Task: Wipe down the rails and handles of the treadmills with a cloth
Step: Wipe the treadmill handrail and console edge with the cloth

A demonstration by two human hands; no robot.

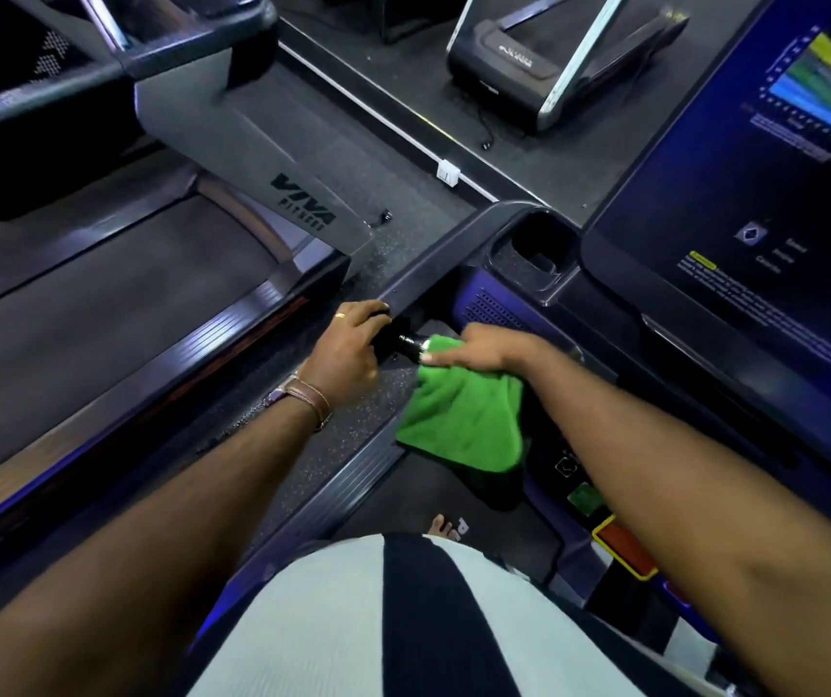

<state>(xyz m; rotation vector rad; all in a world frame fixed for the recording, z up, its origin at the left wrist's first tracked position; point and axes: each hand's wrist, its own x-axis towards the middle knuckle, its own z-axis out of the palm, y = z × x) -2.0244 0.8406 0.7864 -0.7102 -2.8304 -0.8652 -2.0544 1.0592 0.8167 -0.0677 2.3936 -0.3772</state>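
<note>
We see three treadmills; the left treadmill (252, 158) reads "VIVA". Our left hand (348, 357) grips the black handle (405, 344), and our right hand (483, 352) presses one green cloth (463, 420) around it.

One head-worn wide-angle view looks steeply down, close over both forearms and a treadmill console (735, 203).
</note>
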